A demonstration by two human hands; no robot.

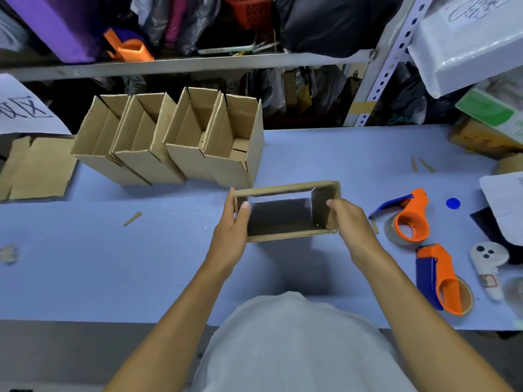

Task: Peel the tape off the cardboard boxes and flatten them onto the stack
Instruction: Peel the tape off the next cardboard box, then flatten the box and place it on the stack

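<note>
A white sheet (21,108) hanging at the far left above the bench carries large black handwritten characters; the clearest reads "区", the one beside it is cut off by the frame edge. At upper right, a white parcel (467,43) on the shelf bears a black marker scrawl, looped and illegible. Below it, a box (489,108) shows a green printed label whose wording is too blurred to read. On the bench at right, a white handheld device (488,264) wears a small sticker with a red mark, too small to make out. No other writing is legible.
</note>
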